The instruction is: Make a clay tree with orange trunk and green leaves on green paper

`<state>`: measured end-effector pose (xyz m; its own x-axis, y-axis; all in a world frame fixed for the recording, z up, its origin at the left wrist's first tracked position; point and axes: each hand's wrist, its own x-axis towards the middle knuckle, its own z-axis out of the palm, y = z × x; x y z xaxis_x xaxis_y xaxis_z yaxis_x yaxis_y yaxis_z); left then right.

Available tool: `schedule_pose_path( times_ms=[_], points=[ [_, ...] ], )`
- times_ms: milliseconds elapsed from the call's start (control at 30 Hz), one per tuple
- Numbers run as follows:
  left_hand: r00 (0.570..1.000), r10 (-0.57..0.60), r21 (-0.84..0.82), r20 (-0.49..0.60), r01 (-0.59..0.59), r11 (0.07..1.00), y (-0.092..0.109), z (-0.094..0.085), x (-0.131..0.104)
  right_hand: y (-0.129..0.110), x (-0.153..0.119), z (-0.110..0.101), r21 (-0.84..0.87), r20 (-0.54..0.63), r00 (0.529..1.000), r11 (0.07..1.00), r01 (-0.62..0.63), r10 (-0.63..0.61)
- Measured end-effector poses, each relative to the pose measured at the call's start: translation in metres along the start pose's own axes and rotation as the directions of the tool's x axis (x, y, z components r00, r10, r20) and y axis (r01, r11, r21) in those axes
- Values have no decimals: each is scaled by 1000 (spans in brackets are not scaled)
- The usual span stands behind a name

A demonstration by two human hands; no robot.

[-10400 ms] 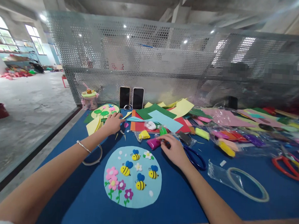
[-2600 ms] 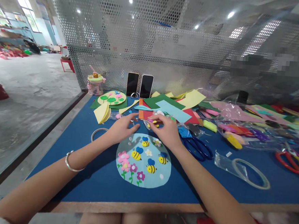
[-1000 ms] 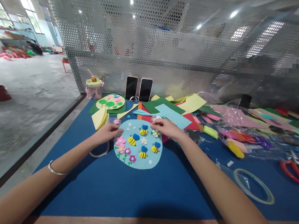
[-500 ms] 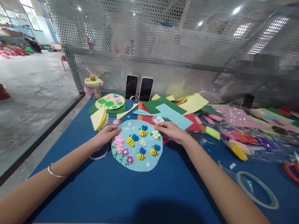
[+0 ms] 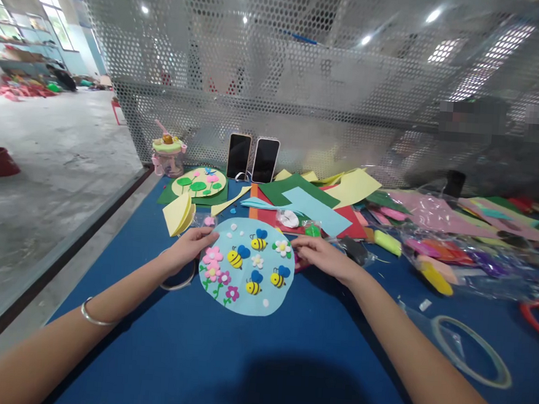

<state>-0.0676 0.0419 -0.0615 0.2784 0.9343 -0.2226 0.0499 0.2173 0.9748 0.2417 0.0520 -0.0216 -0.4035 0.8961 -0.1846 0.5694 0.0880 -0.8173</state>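
The fingers of the left hand (image 5: pixel 187 245) pinch the upper left rim of a pale blue disc (image 5: pixel 246 267). Those of the right hand (image 5: pixel 323 255) are bent together against its right rim; whether they grip it I cannot tell. The disc is between the near and far edges of the blue-topped table (image 5: pixel 171 355), towards its left end. It carries four yellow bees (image 5: pixel 236 258) with blue wings, pink flowers (image 5: pixel 213 256), purple flowers (image 5: pixel 232 293) and white daisies (image 5: pixel 283 247).

A ring-shaped roll (image 5: pixel 181 287) lies partly hidden behind the left hand, and a folded yellow sheet (image 5: pixel 176 214) just beyond it. Packets of white clay (image 5: pixel 288 218) and green clay (image 5: pixel 312 229) lie beyond the disc, beside a light blue sheet (image 5: pixel 317 211).

Near the table's far left corner, a lily-pad picture (image 5: pixel 199 185) lies on green paper (image 5: pixel 166 195), beside a lidded cup (image 5: pixel 168 158). Two phones (image 5: pixel 239 157) stand upright at the far edge, before a perforated metal screen (image 5: pixel 258 103). Well to the right are a tape roll (image 5: pixel 503 373) and red-handled scissors (image 5: pixel 538 316).
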Motion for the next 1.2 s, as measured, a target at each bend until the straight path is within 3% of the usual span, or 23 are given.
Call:
schedule_pose_path(
  times_ms=[133, 333, 633, 767, 967, 1200],
  points=[
    [1000, -11, -22, -13, 11, 1000, 4, 1, -2, -5, -6, -2, -112, 97, 994, 992, 54, -44],
    [999, -23, -44, -40, 21, 999, 3, 1, -1, -7, -9, -2, -237, 122, 991, 968, 82, -54],
    [992, -41, -76, -123, 32, 997, 13, -2, -2, -17, -3, -8, 32, 39, 998, 998, -46, 45],
    [987, -34, -97, -157, 19, 995, 25, -7, -2, -27, 4, -7, 280, 9, 995, 955, -96, 97],
    [974, 7, -107, -225, -32, 994, 50, -42, 25, -46, 46, -9, 435, -9, 993, 895, -104, 120],
    [939, -19, -71, -344, -6, 997, 61, -105, 84, -75, 148, -2, 515, -56, 984, 849, -117, 169]
  ],
)
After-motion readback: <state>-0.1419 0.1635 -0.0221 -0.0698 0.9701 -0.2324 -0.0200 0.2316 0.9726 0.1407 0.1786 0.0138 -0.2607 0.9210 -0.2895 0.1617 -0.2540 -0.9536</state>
